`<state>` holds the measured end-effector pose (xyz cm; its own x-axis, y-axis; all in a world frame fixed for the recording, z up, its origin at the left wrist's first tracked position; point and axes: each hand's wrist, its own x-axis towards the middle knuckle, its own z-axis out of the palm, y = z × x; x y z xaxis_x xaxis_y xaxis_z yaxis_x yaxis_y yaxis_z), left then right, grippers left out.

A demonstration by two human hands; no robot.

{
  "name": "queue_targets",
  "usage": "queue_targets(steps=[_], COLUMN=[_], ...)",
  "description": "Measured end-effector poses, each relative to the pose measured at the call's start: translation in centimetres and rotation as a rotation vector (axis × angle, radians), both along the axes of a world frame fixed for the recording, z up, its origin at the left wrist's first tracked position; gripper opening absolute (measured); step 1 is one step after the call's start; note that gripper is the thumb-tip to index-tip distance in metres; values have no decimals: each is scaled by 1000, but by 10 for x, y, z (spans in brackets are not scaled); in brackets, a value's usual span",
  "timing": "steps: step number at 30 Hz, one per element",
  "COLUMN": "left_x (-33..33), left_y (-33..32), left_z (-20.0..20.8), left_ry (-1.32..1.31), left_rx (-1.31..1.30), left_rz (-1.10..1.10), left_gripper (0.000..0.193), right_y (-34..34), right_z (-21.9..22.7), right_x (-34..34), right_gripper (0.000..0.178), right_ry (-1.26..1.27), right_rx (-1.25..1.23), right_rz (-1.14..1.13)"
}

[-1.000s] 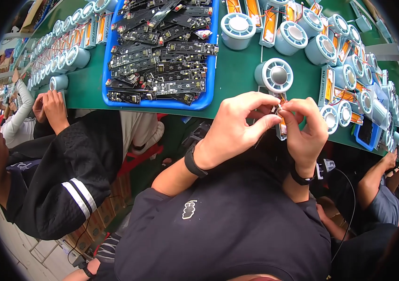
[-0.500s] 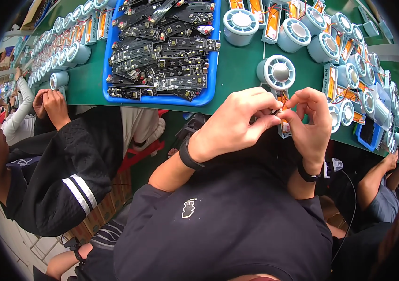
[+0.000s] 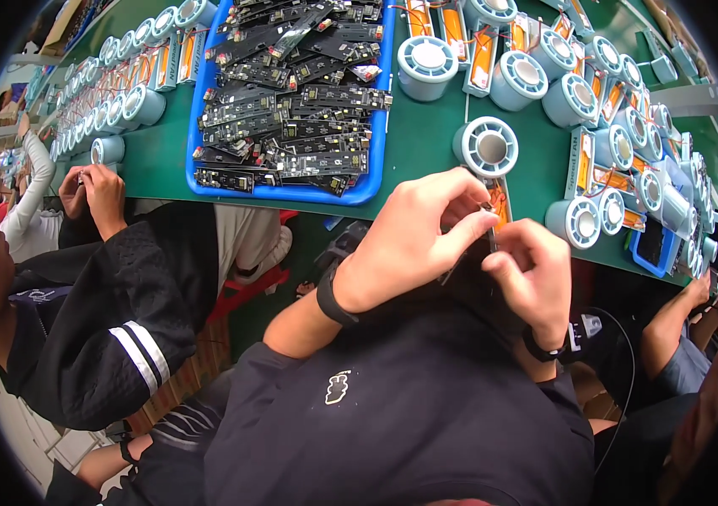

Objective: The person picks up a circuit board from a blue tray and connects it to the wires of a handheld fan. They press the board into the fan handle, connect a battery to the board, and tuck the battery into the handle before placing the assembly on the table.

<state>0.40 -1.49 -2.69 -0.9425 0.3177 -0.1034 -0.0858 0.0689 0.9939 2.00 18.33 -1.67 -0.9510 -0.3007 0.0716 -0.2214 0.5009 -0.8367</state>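
Note:
My left hand (image 3: 426, 228) pinches a narrow black circuit board (image 3: 450, 274), mostly covered by my fingers, with a small dark end at the fingertips. Just right of it is my right hand (image 3: 536, 274), its fingers curled and the thumb bent toward them; whatever they hold, if anything, is hidden. Beyond both hands a light blue handheld fan (image 3: 490, 145) lies at the table edge, its round grille facing up. Its open handle (image 3: 500, 201) reaches toward me, showing orange inside, and is partly covered by my hands.
A blue tray (image 3: 380, 143) heaped with black circuit boards stands left of the fan on the green table (image 3: 426, 126). More light blue fans (image 3: 571, 101) crowd the right side, others (image 3: 143, 103) line the far left. A co-worker's hands (image 3: 93, 198) work at the left.
My right hand has dropped toward me and drawn away from the left fingertips. My left hand has shifted slightly left and down, still pinching, and the board's lower end now shows beneath it.

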Motion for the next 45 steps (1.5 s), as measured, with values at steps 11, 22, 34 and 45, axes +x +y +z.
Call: queue_targets(steps=[11, 22, 34, 45], left_x=[-52, -50, -32, -37], left_y=[12, 0, -6, -7], left_z=[23, 0, -7, -11], left_ry=[963, 998, 792, 879], left_rx=[-779, -740, -617, -719], left_rz=[-261, -485, -90, -120], left_gripper=[22, 17, 13, 13], right_y=[11, 14, -14, -5], right_z=[9, 24, -23, -36], right_x=[-7, -9, -12, -5], right_gripper=[10, 17, 16, 25], right_ry=[-137, -26, 166, 116], right_rx=[82, 315, 151, 32], right_rz=[80, 167, -235, -83])
